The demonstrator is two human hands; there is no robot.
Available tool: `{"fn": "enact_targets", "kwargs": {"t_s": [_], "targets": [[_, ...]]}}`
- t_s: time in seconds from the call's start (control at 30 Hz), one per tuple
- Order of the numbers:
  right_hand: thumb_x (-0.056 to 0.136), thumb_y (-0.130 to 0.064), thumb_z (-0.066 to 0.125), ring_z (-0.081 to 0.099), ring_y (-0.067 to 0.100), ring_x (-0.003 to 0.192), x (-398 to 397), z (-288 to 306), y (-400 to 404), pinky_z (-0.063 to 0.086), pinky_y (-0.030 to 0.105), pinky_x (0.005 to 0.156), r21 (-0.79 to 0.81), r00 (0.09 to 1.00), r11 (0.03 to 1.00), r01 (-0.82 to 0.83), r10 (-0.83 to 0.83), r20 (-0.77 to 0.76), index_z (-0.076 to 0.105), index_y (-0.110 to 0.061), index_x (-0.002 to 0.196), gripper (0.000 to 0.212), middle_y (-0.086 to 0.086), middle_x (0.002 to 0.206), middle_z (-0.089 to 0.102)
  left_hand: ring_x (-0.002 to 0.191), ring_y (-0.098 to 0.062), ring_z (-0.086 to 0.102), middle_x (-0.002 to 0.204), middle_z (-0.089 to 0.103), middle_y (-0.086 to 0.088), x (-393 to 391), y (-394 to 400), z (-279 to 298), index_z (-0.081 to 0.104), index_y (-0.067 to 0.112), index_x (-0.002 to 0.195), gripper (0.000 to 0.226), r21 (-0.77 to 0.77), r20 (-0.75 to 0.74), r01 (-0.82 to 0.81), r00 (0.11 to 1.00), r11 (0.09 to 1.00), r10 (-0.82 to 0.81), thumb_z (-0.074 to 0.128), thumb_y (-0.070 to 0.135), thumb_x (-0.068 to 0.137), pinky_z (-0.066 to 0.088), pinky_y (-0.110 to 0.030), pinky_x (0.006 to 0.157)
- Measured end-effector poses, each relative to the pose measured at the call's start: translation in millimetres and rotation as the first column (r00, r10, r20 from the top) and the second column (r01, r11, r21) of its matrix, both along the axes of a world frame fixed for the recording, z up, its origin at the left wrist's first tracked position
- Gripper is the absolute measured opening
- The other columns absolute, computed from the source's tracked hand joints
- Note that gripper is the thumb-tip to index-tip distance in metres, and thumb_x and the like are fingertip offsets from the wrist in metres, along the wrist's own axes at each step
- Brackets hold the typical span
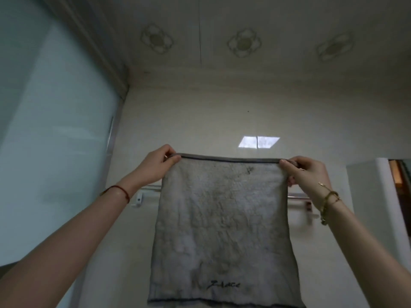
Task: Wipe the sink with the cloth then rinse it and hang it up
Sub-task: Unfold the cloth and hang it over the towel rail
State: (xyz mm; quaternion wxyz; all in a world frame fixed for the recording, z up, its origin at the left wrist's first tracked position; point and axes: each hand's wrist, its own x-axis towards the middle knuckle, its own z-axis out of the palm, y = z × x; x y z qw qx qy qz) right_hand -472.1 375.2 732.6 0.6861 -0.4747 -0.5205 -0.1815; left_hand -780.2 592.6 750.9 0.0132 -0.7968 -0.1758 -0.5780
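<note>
Both forearms reach up, left hand point(159, 162) and right hand point(305, 172) pinching the cloth's point(222, 225) top corners above the rail point(148, 188), ready for draping over it.

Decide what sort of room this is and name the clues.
Probably a bathroom or washroom. A wall-mounted metal towel rail runs behind the stained grey cloth, a frosted glass panel stands at the left, and pale glossy tiles cover the wall.
</note>
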Motion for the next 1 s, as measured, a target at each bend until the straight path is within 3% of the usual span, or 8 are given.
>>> {"fn": "enact_targets", "kwargs": {"t_s": [0.1, 0.3, 0.43, 0.57, 0.77, 0.87, 1.0], "targets": [[0.085, -0.021, 0.072, 0.064, 0.02, 0.057, 5, 31, 12, 0.06, 0.047, 0.074, 0.077, 0.998, 0.996, -0.041, 0.044, -0.033, 0.067, -0.005, 0.076, 0.019, 0.007, 0.067, 0.06, 0.085, -0.018, 0.053, 0.091, 0.059, -0.002, 16, 3, 31, 0.054, 0.013, 0.096, 0.01, -0.06, 0.119, 0.022, 0.993, 0.998, -0.015, 0.056, 0.022, 0.1, 0.033, -0.029, 0.065], [0.083, -0.023, 0.074, 0.071, 0.025, 0.069, 14, 81, 30, 0.06, 0.047, 0.08, 0.222, 0.995, 0.973, -0.063, 0.078, -0.059, 0.068, -0.009, 0.076, 0.017, 0.008, 0.073, 0.064, 0.082, -0.016, 0.058, 0.089, 0.065, -0.003, 29, 7, 87, 0.066, 0.009, 0.091, 0.029, -0.048, 0.445, 0.031, 0.895, 0.998, -0.006, 0.082, 0.031, 0.08, 0.037, -0.02, 0.067], [0.082, -0.02, 0.075, 0.066, 0.024, 0.066, 27, 108, 55, 0.057, 0.052, 0.083, 0.252, 0.988, 0.962, -0.107, 0.13, -0.077, 0.066, -0.009, 0.073, 0.017, 0.009, 0.067, 0.062, 0.06, -0.011, 0.055, 0.063, 0.061, 0.002, 31, 23, 110, 0.068, 0.014, 0.07, 0.039, -0.113, 0.452, -0.091, 0.882, 0.989, 0.133, 0.083, 0.05, 0.072, 0.036, -0.024, 0.051], [0.082, -0.02, 0.075, 0.066, 0.024, 0.068, 35, 135, 83, 0.058, 0.048, 0.083, 0.268, 0.985, 0.955, -0.125, 0.151, -0.079, 0.067, -0.008, 0.074, 0.017, 0.009, 0.069, 0.063, 0.052, -0.01, 0.055, 0.054, 0.061, 0.001, 41, 48, 133, 0.068, 0.013, 0.061, 0.048, -0.188, 0.458, -0.109, 0.869, 0.976, 0.185, 0.081, 0.058, 0.07, 0.039, -0.027, 0.052], [0.083, -0.02, 0.075, 0.068, 0.026, 0.071, 45, 168, 117, 0.06, 0.045, 0.08, 0.3, 0.989, 0.949, -0.096, 0.126, -0.082, 0.068, -0.005, 0.075, 0.019, 0.013, 0.073, 0.065, 0.051, -0.009, 0.069, 0.064, 0.073, -0.003, 61, 79, 168, 0.07, 0.021, 0.068, 0.028, -0.173, 0.565, 0.122, 0.825, 0.977, -0.003, 0.087, 0.043, 0.07, 0.062, -0.031, 0.069], [0.082, -0.019, 0.075, 0.067, 0.025, 0.069, 50, 184, 124, 0.06, 0.045, 0.079, 0.33, 0.985, 0.938, -0.108, 0.147, -0.094, 0.067, -0.007, 0.073, 0.018, 0.01, 0.069, 0.063, 0.06, -0.02, 0.072, 0.067, 0.071, -0.006, 64, 85, 186, 0.066, 0.019, 0.066, 0.026, -0.122, 0.624, 0.208, 0.777, 0.97, -0.088, 0.087, 0.032, 0.074, 0.063, -0.041, 0.075], [0.082, -0.02, 0.075, 0.068, 0.027, 0.068, 55, 191, 126, 0.06, 0.046, 0.077, 0.355, 0.979, 0.923, -0.146, 0.187, -0.084, 0.066, -0.009, 0.071, 0.018, 0.008, 0.065, 0.061, 0.061, -0.025, 0.072, 0.067, 0.069, -0.005, 60, 88, 198, 0.065, 0.019, 0.069, 0.025, -0.066, 0.627, 0.225, 0.767, 0.972, -0.135, 0.087, 0.028, 0.074, 0.063, -0.042, 0.07]]}}
